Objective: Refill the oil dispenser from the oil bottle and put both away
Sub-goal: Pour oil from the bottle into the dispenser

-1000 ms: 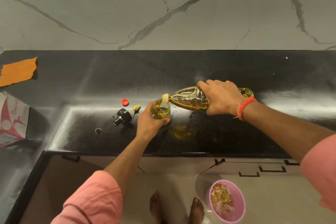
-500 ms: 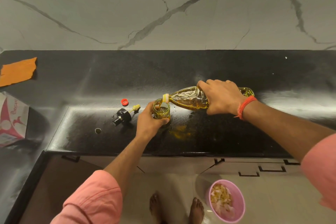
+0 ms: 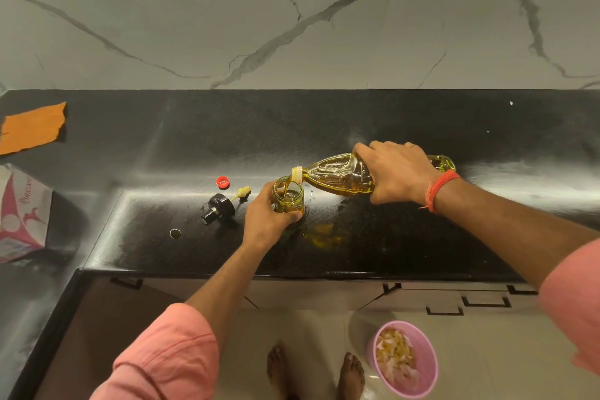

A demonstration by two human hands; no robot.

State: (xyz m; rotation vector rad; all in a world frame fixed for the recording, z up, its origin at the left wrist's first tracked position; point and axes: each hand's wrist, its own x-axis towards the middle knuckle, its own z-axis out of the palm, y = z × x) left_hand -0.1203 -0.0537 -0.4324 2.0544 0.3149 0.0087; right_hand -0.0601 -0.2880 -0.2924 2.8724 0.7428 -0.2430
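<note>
The clear plastic oil bottle (image 3: 334,176) lies nearly level above the black counter (image 3: 373,127), gripped around its middle by my right hand (image 3: 394,172). Its yellow-ringed mouth rests over the open glass dispenser jar (image 3: 289,196), and a thin stream of golden oil runs into it. My left hand (image 3: 268,219) is wrapped around the jar from the left and front, holding it upright on the counter. The dispenser's black cap with its spout (image 3: 218,207) lies to the left of the jar, next to a small yellow stopper (image 3: 243,193) and the bottle's red cap (image 3: 223,182).
A smear of spilled oil (image 3: 321,234) lies on the counter just right of the jar, and a small drop (image 3: 175,233) to the left. An orange cloth (image 3: 32,127) and a pink-and-white carton (image 3: 21,214) sit far left. A pink bowl (image 3: 406,359) stands on the floor by my feet.
The bottle stays tipped over the jar and oil keeps flowing. Neither hand has visibly shifted.
</note>
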